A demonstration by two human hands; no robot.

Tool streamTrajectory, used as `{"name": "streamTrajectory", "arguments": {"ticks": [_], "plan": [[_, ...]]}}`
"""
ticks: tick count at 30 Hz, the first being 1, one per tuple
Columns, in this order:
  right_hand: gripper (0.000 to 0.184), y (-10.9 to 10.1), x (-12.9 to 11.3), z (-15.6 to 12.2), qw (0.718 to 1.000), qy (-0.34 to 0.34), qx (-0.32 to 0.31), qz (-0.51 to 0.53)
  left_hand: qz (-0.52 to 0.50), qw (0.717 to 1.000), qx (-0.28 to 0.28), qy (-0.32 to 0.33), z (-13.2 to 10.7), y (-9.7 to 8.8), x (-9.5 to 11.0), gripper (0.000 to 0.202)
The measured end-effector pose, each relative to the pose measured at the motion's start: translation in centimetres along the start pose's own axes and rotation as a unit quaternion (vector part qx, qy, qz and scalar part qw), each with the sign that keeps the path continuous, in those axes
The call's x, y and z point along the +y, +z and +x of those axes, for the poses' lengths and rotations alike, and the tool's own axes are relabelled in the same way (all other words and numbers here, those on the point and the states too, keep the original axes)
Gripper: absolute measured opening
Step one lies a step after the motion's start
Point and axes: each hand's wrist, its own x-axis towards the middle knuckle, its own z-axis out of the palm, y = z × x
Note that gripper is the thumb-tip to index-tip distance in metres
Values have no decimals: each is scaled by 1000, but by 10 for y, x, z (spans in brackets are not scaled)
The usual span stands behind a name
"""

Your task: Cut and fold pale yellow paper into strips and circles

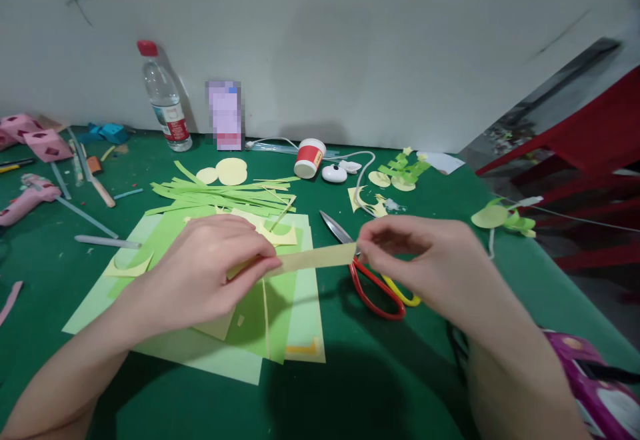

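Left hand (200,273) and right hand (425,260) each pinch an end of the yellow paper strip (313,258), pulling it taut above the scissors (370,273).

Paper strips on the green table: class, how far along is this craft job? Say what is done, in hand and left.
Done: a pile of cut green strips and two pale yellow circles lie behind the hands. In hand: the left hand and right hand pinch the two ends of one yellow strip, with scissors lying beneath. Left: the stacked green and yellow sheets under the hands look largely uncut.
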Motion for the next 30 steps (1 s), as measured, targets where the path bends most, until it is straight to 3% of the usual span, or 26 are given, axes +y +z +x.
{"name": "streamTrajectory", "arguments": {"ticks": [3, 5, 9, 11, 16, 19, 25, 30], "plan": [[8, -9, 5, 0, 993, -3, 100, -70, -8, 999, -10, -32, 1, 1, -2, 24], [5, -7, 0, -2, 990, -44, 116, -70, -4, 999, -22, -27, 2, 7, -2, 25], [6, 13, -19, -10, 992, -123, 11, -16, 0, 999, -50, 2, 4, 18, 4, 27], [7, 24, -25, -14, 992, -120, -40, 14, 1, 998, -60, 9, 3, 22, 7, 30], [10, 33, -24, -13, 989, -107, -93, 38, -6, 998, -68, 12, 2, 27, 9, 34], [11, 24, -17, -8, 991, -93, -92, 8, -15, 998, -63, -1, 2, 26, 5, 33], [7, 9, -9, -3, 994, -99, -9, -40, 2, 999, -41, -29, 1, 24, 1, 27], [7, 28, -17, -7, 986, -144, -70, 50, 5, 999, -46, -14, -1, 30, 6, 31]]}}
